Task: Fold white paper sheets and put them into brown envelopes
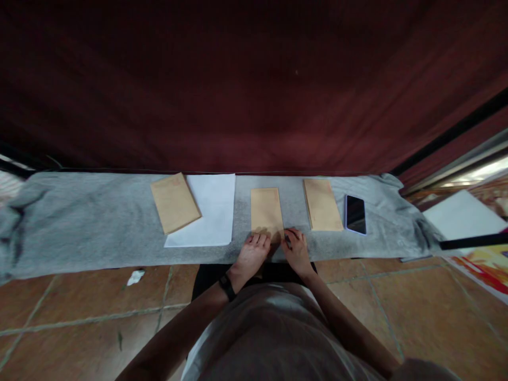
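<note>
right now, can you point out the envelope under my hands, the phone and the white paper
Envelope (265,210): head view, middle of its uncovered face.
Phone (355,215): head view, middle of its dark screen.
White paper (215,209): head view, its uncovered part.

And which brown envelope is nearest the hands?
The middle envelope: left hand at its near end, right hand at its near right corner; the left envelope and right envelope lie apart from both.
</note>
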`<action>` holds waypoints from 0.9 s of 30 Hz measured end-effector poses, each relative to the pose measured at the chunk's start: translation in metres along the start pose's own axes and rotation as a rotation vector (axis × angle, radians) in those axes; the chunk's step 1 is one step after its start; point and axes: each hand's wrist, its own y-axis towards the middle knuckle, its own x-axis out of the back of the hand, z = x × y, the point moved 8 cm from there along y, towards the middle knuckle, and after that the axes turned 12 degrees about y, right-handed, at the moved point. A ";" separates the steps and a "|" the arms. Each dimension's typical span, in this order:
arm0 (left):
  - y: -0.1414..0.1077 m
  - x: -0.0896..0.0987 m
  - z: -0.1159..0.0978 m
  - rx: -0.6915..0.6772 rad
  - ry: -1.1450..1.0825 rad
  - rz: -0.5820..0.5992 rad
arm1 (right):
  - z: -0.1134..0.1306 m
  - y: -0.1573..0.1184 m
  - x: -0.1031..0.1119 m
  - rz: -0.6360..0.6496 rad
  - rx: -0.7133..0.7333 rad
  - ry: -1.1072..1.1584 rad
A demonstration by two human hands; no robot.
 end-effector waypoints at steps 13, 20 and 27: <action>0.025 0.045 0.054 0.618 -0.924 -0.259 | 0.042 0.031 0.020 0.022 -0.034 0.533; 0.006 -0.027 0.031 1.090 -1.926 -0.299 | 0.064 0.013 0.016 0.113 0.232 0.109; -0.009 -0.056 -0.003 1.235 -2.040 -0.122 | 0.047 -0.020 -0.018 0.313 0.348 -0.087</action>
